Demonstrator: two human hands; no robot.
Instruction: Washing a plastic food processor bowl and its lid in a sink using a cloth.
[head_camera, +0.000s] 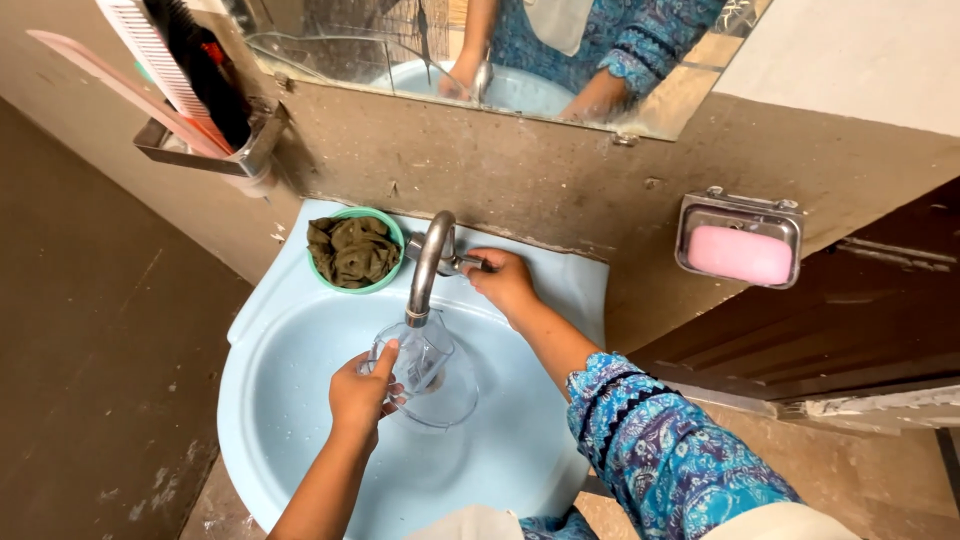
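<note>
So my left hand (362, 392) has its fingers wrapped around a clear plastic jug (425, 368), tilted so its mouth sits right under the curved metal tap (428, 262), dead centre of the glossy pale-blue basin (300, 420). My right hand (505, 282), at about 1 o'clock from the jug, has its fingers pinched on the tap's little handle. A round green bowl (357, 250) with a crumpled olive cloth sits at 11 o'clock on the rim, clear of the tap. A smooth pink soap bar (740, 254) rests in its steel wall tray at 2 o'clock.

One sink (560, 290); one tap (428, 262); one clear jug (425, 365); one green bowl (322, 272); one pink soap (740, 254); two combs (150, 50).
</note>
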